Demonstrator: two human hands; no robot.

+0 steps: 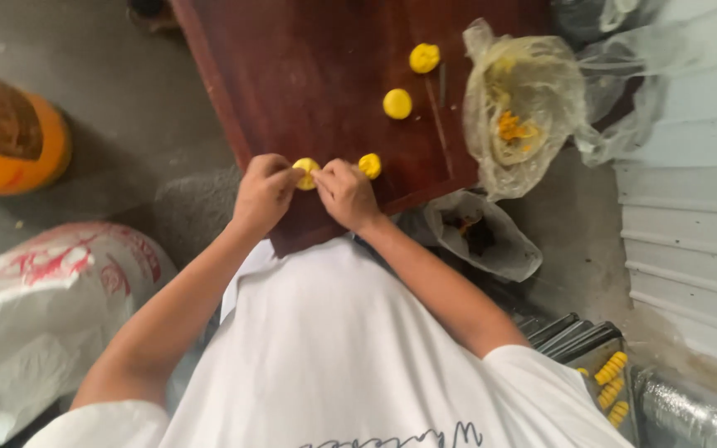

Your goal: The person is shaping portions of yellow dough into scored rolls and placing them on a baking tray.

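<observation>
My left hand [263, 192] and my right hand [346, 195] meet over the near edge of a dark red wooden board [317, 75]. Together they pinch a small yellow dough piece [305, 172] between the fingertips. A second yellow dough piece [369, 165] lies on the board just right of my right hand. Two more yellow dough balls sit farther up the board, one [397, 104] in the middle and one [424, 57] near the far right.
A clear plastic bag [520, 104] holding yellow filling lies at the board's right edge. A smaller bag [483, 236] with dark contents sits below it. A metal tray [603, 373] with ridged yellow pieces is at lower right. An orange container [6, 137] and a white printed sack [43, 307] stand at left.
</observation>
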